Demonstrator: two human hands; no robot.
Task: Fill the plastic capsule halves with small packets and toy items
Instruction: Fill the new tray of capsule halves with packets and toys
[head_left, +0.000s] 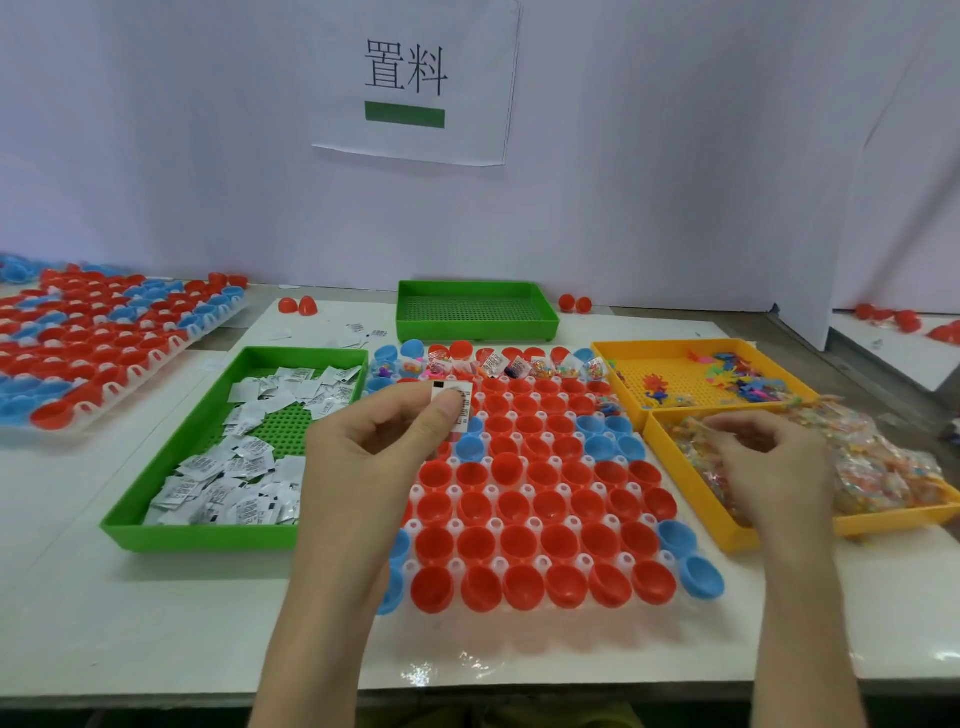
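Left hand (384, 441): thumb and fingers pinch one white packet (454, 389), held over the capsules (506, 467). Right hand (769, 462): fingers curled among toy bags (878, 467) in yellow tray (883, 522); blurred, grip unclear.

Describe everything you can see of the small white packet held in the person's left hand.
The small white paper-like packet is flat and rectangular, with black print and a black mark near its top edge. The left hand pinches it upright above the red plastic capsule halves, the thumb covering much of its face.
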